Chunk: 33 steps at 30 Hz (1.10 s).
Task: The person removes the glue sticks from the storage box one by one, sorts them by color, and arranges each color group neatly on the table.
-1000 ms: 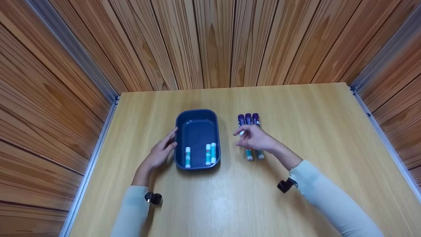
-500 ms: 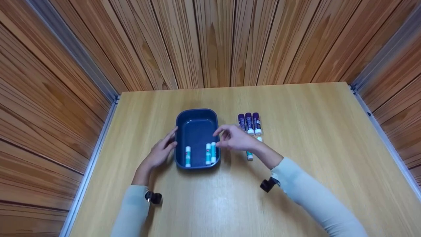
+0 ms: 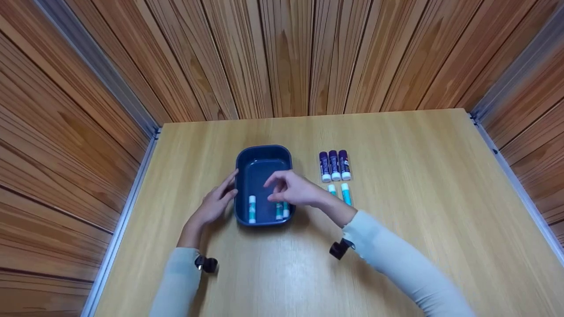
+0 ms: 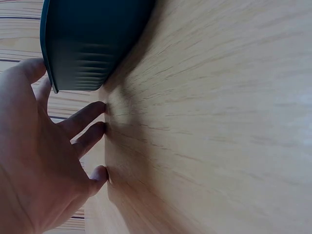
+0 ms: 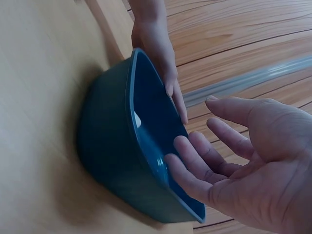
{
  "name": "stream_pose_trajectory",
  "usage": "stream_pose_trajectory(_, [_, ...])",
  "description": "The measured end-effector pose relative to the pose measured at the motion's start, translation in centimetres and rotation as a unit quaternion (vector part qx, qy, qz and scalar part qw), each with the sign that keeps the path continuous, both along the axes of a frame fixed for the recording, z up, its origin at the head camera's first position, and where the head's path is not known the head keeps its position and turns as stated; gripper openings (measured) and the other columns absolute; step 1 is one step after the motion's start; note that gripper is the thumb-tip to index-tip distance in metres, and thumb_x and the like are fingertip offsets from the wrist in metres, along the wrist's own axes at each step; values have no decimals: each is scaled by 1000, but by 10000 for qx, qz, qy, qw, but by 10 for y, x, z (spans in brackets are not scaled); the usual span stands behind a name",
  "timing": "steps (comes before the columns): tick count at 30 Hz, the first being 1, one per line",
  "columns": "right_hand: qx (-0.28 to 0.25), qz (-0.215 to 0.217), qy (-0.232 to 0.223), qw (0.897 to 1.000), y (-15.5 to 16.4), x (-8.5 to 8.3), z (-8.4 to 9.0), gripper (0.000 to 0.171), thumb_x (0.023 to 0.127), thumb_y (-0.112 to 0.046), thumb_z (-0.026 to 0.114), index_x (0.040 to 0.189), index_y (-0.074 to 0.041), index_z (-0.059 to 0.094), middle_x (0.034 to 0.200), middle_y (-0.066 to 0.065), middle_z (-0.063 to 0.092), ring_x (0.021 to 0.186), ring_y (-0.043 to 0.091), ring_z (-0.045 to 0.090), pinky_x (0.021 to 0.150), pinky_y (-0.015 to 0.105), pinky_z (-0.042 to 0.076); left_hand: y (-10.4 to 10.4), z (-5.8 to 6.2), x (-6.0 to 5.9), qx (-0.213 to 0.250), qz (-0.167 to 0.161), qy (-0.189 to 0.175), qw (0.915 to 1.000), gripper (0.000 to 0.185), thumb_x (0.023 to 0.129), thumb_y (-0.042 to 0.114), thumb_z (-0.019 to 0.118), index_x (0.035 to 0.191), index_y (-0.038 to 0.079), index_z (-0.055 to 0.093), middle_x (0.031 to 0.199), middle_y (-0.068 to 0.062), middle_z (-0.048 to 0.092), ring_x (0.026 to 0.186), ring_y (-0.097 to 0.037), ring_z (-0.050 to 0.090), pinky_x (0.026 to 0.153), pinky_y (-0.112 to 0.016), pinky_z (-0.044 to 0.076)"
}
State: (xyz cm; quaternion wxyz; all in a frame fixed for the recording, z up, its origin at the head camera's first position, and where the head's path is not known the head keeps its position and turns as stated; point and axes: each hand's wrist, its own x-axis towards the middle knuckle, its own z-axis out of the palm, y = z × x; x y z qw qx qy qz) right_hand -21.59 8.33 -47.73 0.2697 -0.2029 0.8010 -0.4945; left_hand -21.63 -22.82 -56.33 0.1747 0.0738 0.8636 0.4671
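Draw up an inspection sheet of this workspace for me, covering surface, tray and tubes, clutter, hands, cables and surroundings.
Surface: pale wooden table, glare near the front.
Tray: blue tray, with three white-and-teal tubes inside.
Tubes outside: three purple tubes side by side; nearer the person, two teal tubes, partly hidden by the right arm.
Clutter: nothing seen.
Left hand: touching the tray's left side.
Right hand: above the tray, nothing seen in it.
Cables: nothing seen.
Surroundings: wood-plank walls, metal rails at the corners.
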Motion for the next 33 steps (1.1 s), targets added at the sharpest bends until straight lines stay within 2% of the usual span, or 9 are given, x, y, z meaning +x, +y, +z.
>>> stream_pose_trajectory(6, [71,117,-82,9999,-14,1,-5,36,109,-16,76,142,-4,70,107,9,75,94,25,70,81,24,55,0,0,0,-15,-62,-69,10000,62,122,42,44,179,50,20,188,-14,30,176,-45,26,139,-76,21])
stream_pose_trajectory(13, [325,72,-177,9993,-23,4,-8,42,109,-23,76,146,-5,69,114,12,77,96,17,69,87,29,55,2,0,0,-22,-11,8,10000,63,122,42,46,178,51,21,187,-13,34,175,-45,29,139,-78,22])
stream_pose_trajectory(20, [204,5,-225,9995,-26,3,-16,39,109,-21,76,143,-2,71,111,13,79,94,17,69,85,27,54,4,1,1,-86,2,105,9999,63,121,39,47,179,46,24,185,-14,38,174,-46,32,139,-77,21])
stream_pose_trajectory(23, [-7,-115,-341,9994,-27,0,-18,35,110,-17,73,142,-4,71,114,16,80,99,26,75,89,32,58,3,0,1,-46,12,38,10000,63,121,40,47,179,49,23,186,-13,37,174,-45,31,139,-77,21])
stream_pose_trajectory(27, [-214,-427,-439,9979,-28,-3,-18,30,111,-13,70,140,-5,72,116,15,77,104,30,74,89,32,58,1,0,0,-24,10,-8,10000,62,122,42,46,178,51,22,186,-12,35,175,-45,29,140,-77,20])
stream_pose_trajectory(30, [-107,-543,-457,9974,-29,-5,-18,34,111,-15,71,144,-5,70,121,12,73,104,23,68,87,28,56,0,-1,0,-22,18,5,10000,61,122,43,45,178,51,22,187,-13,35,175,-45,28,140,-77,20])
stream_pose_trajectory(33, [139,-566,-523,9969,-32,-6,-19,42,112,-20,72,152,-9,64,134,17,69,114,27,66,96,36,58,0,-2,0,-25,35,14,10000,61,122,44,45,178,51,22,187,-12,35,176,-44,28,140,-77,20])
